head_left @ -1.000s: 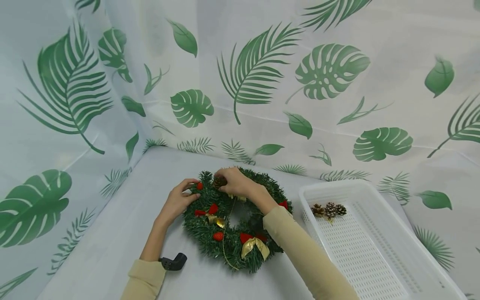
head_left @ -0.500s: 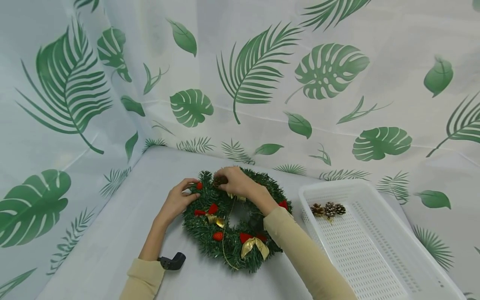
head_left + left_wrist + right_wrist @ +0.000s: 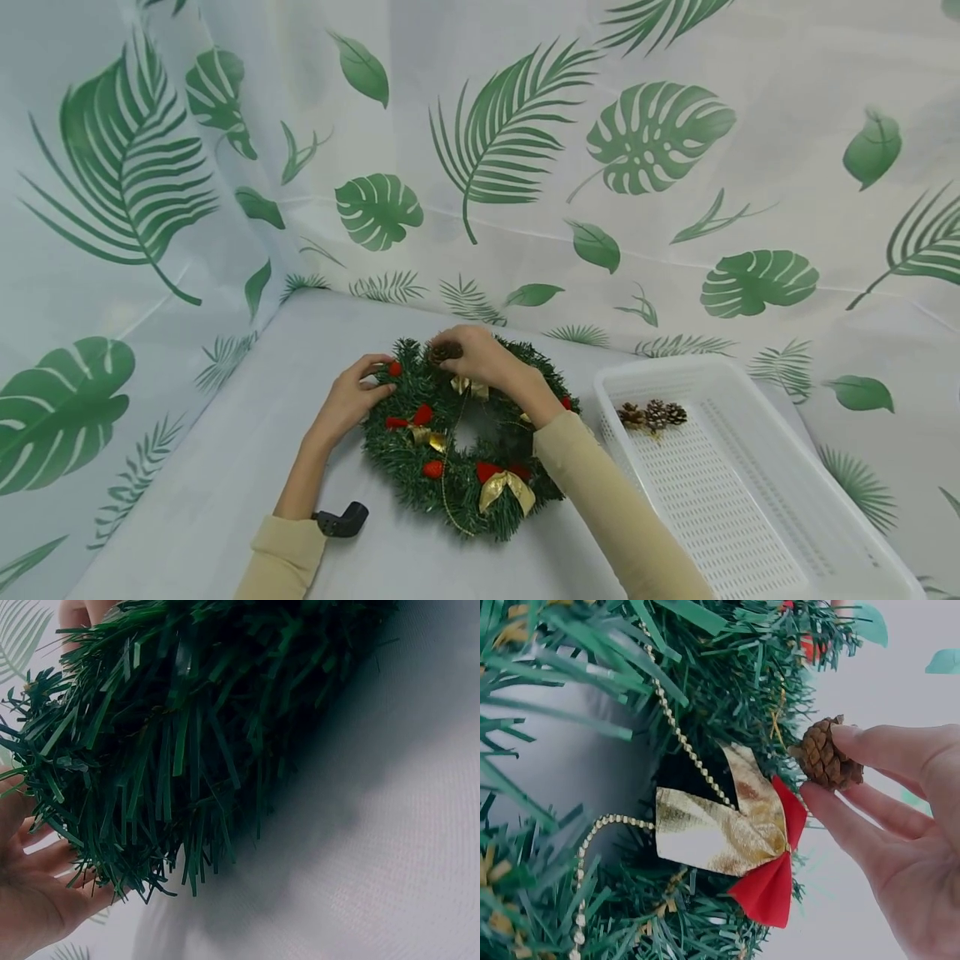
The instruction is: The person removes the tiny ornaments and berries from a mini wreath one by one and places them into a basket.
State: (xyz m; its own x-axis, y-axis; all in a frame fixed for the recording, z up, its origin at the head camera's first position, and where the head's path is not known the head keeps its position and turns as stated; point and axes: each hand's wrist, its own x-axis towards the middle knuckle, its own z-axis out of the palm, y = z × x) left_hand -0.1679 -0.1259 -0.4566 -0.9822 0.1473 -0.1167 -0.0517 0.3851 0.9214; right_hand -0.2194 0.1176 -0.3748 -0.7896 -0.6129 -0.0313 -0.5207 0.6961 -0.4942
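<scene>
Cone [image 3: 829,754]: pinched between thumb and fingertips of the right hand [image 3: 480,354], at the far side of the wreath [image 3: 397,458], a little left of its middle. Closed at the tips only, with palm well apart from the cone and lower fingers stretched out behind it. Just beside a red-and-gold bow [image 3: 712,840], with a thin gold thread [image 3: 775,729] near. Cannot tell whether touching the needles.

Left hand [image 3: 348,404]: loosely curved and partly open, thumb spread apart from the fingers, tips touching the wreath's outer left edge by a red berry [image 3: 394,367].

Laid on the white table [image 3: 247,433]: wreath, trimmed with bows and berries, strung with a gold bead chain [image 3: 581,889]. Just right of it: white basket [image 3: 757,467], holding 3 cones [image 3: 656,414] bunched near its far left corner. At the left sleeve [image 3: 285,554]: black device [image 3: 341,521]. Hung behind: white cloth [image 3: 525,258], printed with green leaves.
</scene>
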